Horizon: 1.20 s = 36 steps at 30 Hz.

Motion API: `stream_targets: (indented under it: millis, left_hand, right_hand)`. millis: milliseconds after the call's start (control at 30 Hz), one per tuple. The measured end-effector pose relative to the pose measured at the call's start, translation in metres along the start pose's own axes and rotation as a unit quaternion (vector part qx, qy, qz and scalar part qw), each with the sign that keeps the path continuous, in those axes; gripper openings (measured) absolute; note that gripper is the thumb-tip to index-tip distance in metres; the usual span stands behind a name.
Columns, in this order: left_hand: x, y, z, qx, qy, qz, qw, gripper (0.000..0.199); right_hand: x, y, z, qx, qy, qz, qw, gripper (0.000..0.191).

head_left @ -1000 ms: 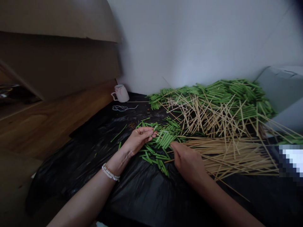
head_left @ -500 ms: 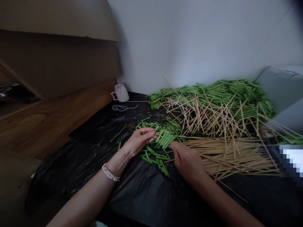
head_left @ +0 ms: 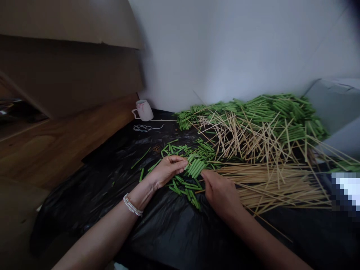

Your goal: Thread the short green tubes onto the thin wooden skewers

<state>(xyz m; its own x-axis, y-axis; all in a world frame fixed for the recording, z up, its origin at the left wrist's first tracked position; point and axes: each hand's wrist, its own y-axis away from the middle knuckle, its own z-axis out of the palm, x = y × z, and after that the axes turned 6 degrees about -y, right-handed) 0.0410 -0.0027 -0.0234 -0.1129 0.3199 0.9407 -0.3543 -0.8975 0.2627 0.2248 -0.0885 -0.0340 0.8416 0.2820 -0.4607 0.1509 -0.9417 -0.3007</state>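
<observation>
A row of short cut green stems point(head_left: 196, 167), side by side on a skewer, hangs between my two hands. At its left end, my left hand point(head_left: 168, 170) pinches thumb and forefinger together on a green stem piece, mostly hidden by the fingertips. My right hand point(head_left: 221, 189) is closed around the skewer's other end, close against the row. Beneath them, loose cut green stems point(head_left: 193, 197) lie scattered on the black plastic sheet point(head_left: 165, 232).
Bare wooden skewers point(head_left: 281, 187) lie to the right. Behind them, filled skewers of green stems point(head_left: 267, 108) are heaped along the wall. A white mug point(head_left: 144, 111) and a tangle of pale string point(head_left: 143, 128) are at the back left. A cardboard box point(head_left: 84, 71) stands left.
The green piece at my left fingertips has moved right and down to the row's left end. My left hand has shifted slightly down; my right hand is nearly where it was.
</observation>
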Motion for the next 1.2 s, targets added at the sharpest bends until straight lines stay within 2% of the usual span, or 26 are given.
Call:
stream_targets:
  millis: [200, 333, 433, 500, 533, 600, 700, 800, 1000, 1067, 1200]
  left_hand:
    - [-0.003, 0.001, 0.003, 0.012, -0.061, 0.028, 0.998, 0.026]
    - [0.000, 0.000, 0.001, 0.000, -0.091, 0.044, 0.995, 0.028]
    - [0.012, -0.001, -0.011, -0.001, -0.108, 0.064, 0.992, 0.034]
    - [0.022, -0.002, -0.023, 0.040, -0.139, 0.109, 0.983, 0.039]
    - [0.026, -0.002, -0.030, 0.082, -0.169, 0.126, 0.974, 0.040]
    - [0.031, -0.003, -0.043, 0.152, -0.279, 0.151, 0.936, 0.039]
    - [0.032, -0.004, -0.054, 0.179, -0.449, 0.151, 0.862, 0.032]
    - [0.030, -0.004, -0.060, 0.199, -0.541, 0.157, 0.802, 0.029]
    - [0.038, 0.000, -0.082, 0.216, -0.623, 0.079, 0.748, 0.031]
    - [0.042, 0.003, -0.093, 0.207, -0.628, 0.066, 0.747, 0.028]
    - [0.048, 0.007, -0.110, 0.145, -0.591, 0.047, 0.792, 0.025]
  right_hand:
    - [-0.001, 0.000, 0.003, -0.009, -0.003, 0.012, 1.000, 0.025]
    - [-0.002, -0.001, 0.000, 0.006, -0.015, 0.004, 1.000, 0.027]
    - [-0.001, -0.001, -0.005, 0.034, -0.016, -0.007, 0.999, 0.027]
    - [0.001, -0.002, -0.008, 0.059, -0.011, -0.011, 0.998, 0.028]
    - [0.002, -0.002, -0.009, 0.069, -0.006, -0.011, 0.998, 0.028]
    - [0.005, -0.003, -0.009, 0.078, 0.005, -0.010, 0.997, 0.028]
    - [0.008, -0.002, -0.008, 0.070, 0.025, -0.012, 0.997, 0.029]
    - [0.008, -0.001, -0.007, 0.071, 0.033, -0.018, 0.997, 0.030]
    - [0.009, -0.001, -0.006, 0.065, 0.039, -0.022, 0.997, 0.031]
    - [0.008, -0.001, -0.006, 0.062, 0.041, -0.022, 0.997, 0.030]
    - [0.007, -0.001, -0.007, 0.057, 0.043, -0.016, 0.997, 0.027]
